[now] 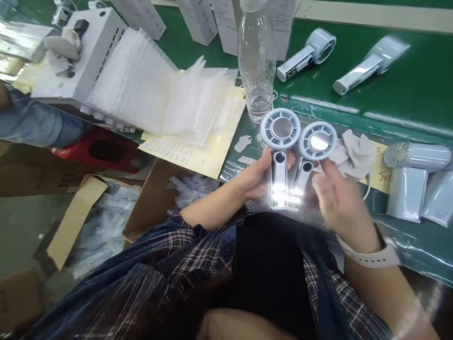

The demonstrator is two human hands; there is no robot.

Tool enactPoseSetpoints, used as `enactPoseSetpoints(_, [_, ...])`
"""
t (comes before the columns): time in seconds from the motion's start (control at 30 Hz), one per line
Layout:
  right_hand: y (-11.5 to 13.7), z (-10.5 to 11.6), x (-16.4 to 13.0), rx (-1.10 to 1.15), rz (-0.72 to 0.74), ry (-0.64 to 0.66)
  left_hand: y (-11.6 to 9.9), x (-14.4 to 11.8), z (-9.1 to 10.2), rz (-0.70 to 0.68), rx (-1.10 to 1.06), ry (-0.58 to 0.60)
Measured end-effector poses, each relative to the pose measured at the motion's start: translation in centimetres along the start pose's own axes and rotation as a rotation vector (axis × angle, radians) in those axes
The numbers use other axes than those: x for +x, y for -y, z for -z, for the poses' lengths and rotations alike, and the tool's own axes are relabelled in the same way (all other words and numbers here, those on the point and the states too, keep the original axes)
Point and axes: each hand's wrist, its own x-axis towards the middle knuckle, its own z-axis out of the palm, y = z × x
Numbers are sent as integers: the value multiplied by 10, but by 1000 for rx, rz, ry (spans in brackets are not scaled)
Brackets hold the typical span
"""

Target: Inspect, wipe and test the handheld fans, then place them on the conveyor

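Note:
Two pale-blue and silver handheld fans stand side by side in front of my body, round heads up and handles down. My left hand (256, 176) is closed around the handle of the left handheld fan (280, 167). The right handheld fan (303, 178) is in my right hand (335, 193), whose fingers are bent at its side, slightly blurred. Bright glare covers the lower handles. Just behind the heads stands a clear plastic bottle (257, 57). A crumpled grey-white cloth (355, 153) lies beside my right hand.
Two more fans (308, 55) (373, 65) lie on the green table (429, 98). Translucent pouches (140, 87) cover a yellow sticker sheet (215, 162). White boxes (194, 15) stand behind. Silvery items (407, 191) sit right. Below left, a carton (147, 202) holds plastic wrappers; another person's sleeve (35, 116) shows.

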Motion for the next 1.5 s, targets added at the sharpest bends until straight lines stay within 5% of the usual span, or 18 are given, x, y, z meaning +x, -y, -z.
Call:
enactPoseSetpoints(0.1, [-18, 19, 25, -459, 22, -187, -11, -11, 9, -17, -17, -36])
enactPoseSetpoints(0.17, [-28, 26, 39, -564, 9, -249, -9, -14, 14, -12, -1, -61])
enactPoseSetpoints(0.27, [-25, 29, 39, -560, 34, -208, 6, -8, 18, 26, 9, -54])
enactPoseSetpoints(0.4, [11, 18, 2, -420, 117, -239, 32, 7, 15, 119, -39, -40])
enactPoseSetpoints(0.6, [26, -8, -31, -316, 515, -315, 55, 16, -5, 169, -156, 72])
enactPoseSetpoints(0.87, [3, 3, -35, -457, 825, -376, 38, -1, -25, 200, -34, 47])
enactPoseSetpoints(1.13, [-3, 0, -29, -438, 982, -415, 24, -7, -39, 174, 24, 35])
enactPoseSetpoints(1.5, [11, -19, -26, -372, 761, -461, 27, -3, -31, 198, -122, -82])
